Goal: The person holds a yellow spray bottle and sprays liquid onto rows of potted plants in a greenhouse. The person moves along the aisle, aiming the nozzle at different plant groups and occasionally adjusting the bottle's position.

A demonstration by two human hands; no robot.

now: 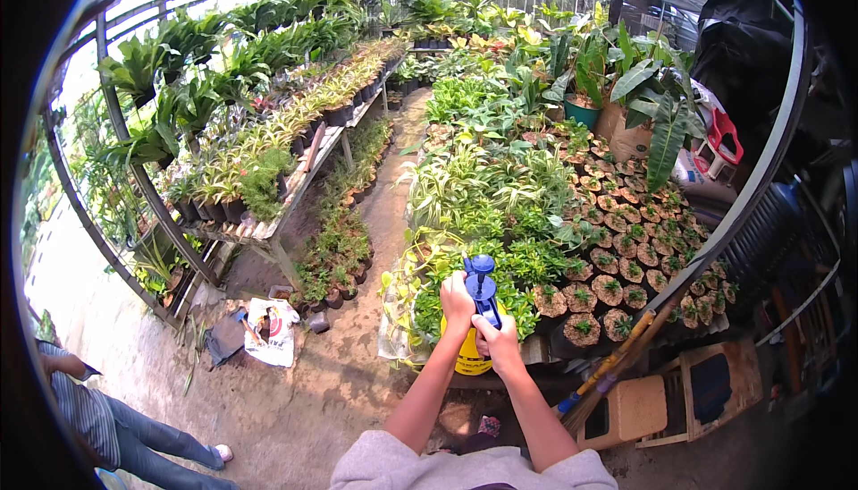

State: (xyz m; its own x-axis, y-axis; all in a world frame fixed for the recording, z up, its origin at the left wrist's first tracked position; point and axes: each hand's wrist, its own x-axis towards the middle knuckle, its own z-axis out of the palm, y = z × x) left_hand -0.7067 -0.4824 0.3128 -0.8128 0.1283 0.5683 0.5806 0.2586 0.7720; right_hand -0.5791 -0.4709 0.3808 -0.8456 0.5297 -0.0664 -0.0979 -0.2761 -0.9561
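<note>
A pump sprayer with a yellow tank (473,360) and a blue pump head (481,283) is held upright in front of my body. Around the blue handle, just behind the pump, my right hand (497,340) is closed. My left hand (457,302) has its fingers curled at the left side of the sprayer's head, by the nozzle; its fingertips are hidden. Low leafy green plants (529,262) stand directly beyond the sprayer. To their right are several small seedlings in black bags (608,289), topped with pale brown material.
A bench (281,222) of potted plants lines the left side, beyond a concrete walkway (385,175). A white sack (271,332) lies on the floor. Another person (134,423) stands at lower left. Brooms (603,369) and a wooden chair (717,383) are at lower right, near a curved metal frame (757,201).
</note>
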